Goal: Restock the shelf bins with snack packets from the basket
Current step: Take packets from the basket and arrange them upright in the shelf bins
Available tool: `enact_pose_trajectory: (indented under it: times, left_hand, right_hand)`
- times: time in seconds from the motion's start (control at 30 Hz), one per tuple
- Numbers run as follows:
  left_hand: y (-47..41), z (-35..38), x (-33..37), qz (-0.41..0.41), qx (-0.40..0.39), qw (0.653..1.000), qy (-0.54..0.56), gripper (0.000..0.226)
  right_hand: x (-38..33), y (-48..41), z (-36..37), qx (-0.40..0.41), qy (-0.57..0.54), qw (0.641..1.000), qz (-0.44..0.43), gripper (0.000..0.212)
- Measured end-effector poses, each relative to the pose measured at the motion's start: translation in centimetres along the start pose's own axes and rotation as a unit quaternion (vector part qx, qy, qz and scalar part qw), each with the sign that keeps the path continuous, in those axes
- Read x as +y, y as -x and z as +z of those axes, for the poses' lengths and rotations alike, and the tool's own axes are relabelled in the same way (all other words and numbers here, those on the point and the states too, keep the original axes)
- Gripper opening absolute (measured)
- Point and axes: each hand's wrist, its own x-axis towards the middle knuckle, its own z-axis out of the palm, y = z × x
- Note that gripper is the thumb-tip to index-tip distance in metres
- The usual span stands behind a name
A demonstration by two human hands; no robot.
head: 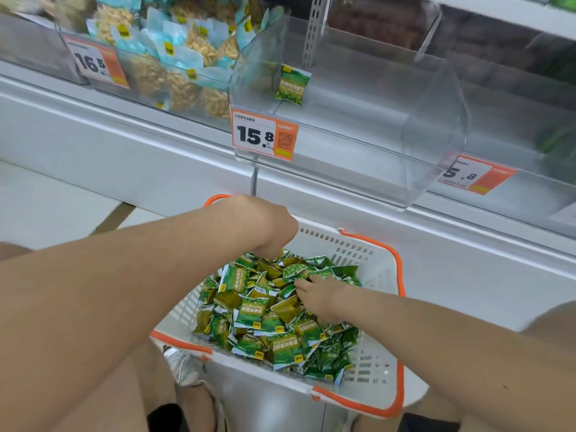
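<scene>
A white basket point(374, 363) with orange handles holds a heap of green snack packets point(265, 319). My left hand point(268, 226) reaches down into the far side of the heap; its fingers curl downward and their tips are hidden among the packets. At the middle of the heap, my right hand point(321, 296) closes thumb and fingers on a green packet. Above the basket a clear shelf bin point(430, 120) with a 15.8 price tag point(265, 135) holds a single green packet point(291, 85).
To the left is a bin full of pale blue packets of nuts point(187, 57) with a 16.5 tag point(96, 62). Another clear bin with a price tag point(473, 176) stands to the right. The white shelf ledge point(156, 145) runs just behind the basket. My shoe point(184, 366) is below its left corner.
</scene>
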Motion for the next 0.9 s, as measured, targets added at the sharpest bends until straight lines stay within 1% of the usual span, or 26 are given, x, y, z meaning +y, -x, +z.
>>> enact_pose_trajectory:
  times: [0.07,0.1,0.17,0.2,0.27,0.3,0.37,0.43,0.47,0.53,0.57,0.6,0.63,0.67,0.7,0.77,0.8,0.83,0.87,0.9]
  left_hand:
    - [-0.3,0.0,0.1,0.003,-0.031,1.0,0.006,0.03]
    - [-0.4,-0.1,0.2,-0.002,-0.049,0.999,-0.007,0.028]
    - [-0.4,-0.6,-0.1,-0.004,-0.051,0.999,-0.012,0.019]
    - [-0.2,-1.1,-0.3,-0.006,-0.045,0.999,-0.004,0.018]
    - [0.2,-1.7,-0.8,-0.023,-0.043,0.999,0.023,0.023]
    - [0.4,-2.0,-1.0,-0.031,-0.037,0.998,0.037,0.023]
    - [1.2,-2.6,-1.7,-0.041,-0.033,0.996,0.067,0.027]
    - [2.1,-3.2,-2.3,-0.048,-0.031,0.994,0.094,0.034]
    - [2.5,-3.3,-2.8,-0.046,-0.03,0.993,0.104,0.042]
    - [3.3,-3.6,-3.8,-0.044,-0.034,0.988,0.142,0.067]
    - [3.7,-3.8,-4.1,-0.04,-0.024,0.983,0.176,0.076]
    - [4.1,-4.0,-4.4,-0.033,-0.002,0.975,0.219,0.081]
    - [4.6,-4.3,-4.4,-0.028,0.028,0.962,0.271,0.08]
    - [4.9,-4.6,-4.5,-0.021,0.064,0.944,0.324,0.074]
    - [5.4,-5.2,-4.3,-0.013,0.099,0.924,0.37,0.063]
    - [6.1,-6.4,-4.5,-0.004,0.177,0.896,0.407,0.041]
    - [6.5,-6.8,-4.8,-0.007,0.216,0.883,0.417,0.038]
    - [6.9,-7.3,-5.0,-0.022,0.25,0.864,0.437,0.04]
    - [7.2,-7.7,-5.2,-0.043,0.276,0.834,0.475,0.044]
    - [7.4,-8.0,-5.4,-0.061,0.295,0.796,0.526,0.045]
  right_hand:
    - [0.7,0.0,-1.0,0.02,-0.031,0.999,-0.015,0.059]
    - [1.1,0.1,-1.8,0.045,-0.054,0.997,-0.023,0.045]
    - [1.7,0.5,-3.9,0.11,-0.101,0.988,-0.022,0.016]
    - [2.1,0.9,-4.9,0.143,-0.134,0.981,-0.01,0.011]
    - [2.9,1.6,-6.7,0.207,-0.226,0.951,0.029,0.022]
    - [3.3,2.1,-7.7,0.234,-0.275,0.932,0.042,0.024]
    - [3.7,3.9,-9.7,0.273,-0.353,0.893,0.059,0.022]
    - [3.7,5.8,-11.8,0.292,-0.422,0.854,0.087,0.019]
    - [3.6,6.7,-12.8,0.3,-0.463,0.828,0.101,0.017]
    - [3.3,8.7,-14.9,0.326,-0.55,0.76,0.116,0.014]
    - [3.2,9.7,-15.9,0.343,-0.585,0.725,0.121,0.012]
    - [3.1,10.7,-16.9,0.359,-0.616,0.69,0.125,0.011]
    - [3.0,11.8,-17.8,0.379,-0.64,0.655,0.131,0.011]
    - [3.1,12.7,-18.6,0.404,-0.653,0.625,0.14,0.011]
    - [3.2,13.5,-19.4,0.431,-0.658,0.598,0.154,0.011]
    - [3.8,14.7,-20.8,0.476,-0.678,0.536,0.163,0.006]
    - [4.3,15.4,-21.6,0.489,-0.699,0.502,0.146,0.005]
    - [4.9,15.9,-22.2,0.499,-0.717,0.471,0.125,0.011]
    - [5.7,16.4,-22.6,0.514,-0.726,0.443,0.109,0.016]
    - [6.6,16.8,-23.0,0.535,-0.722,0.426,0.105,0.019]
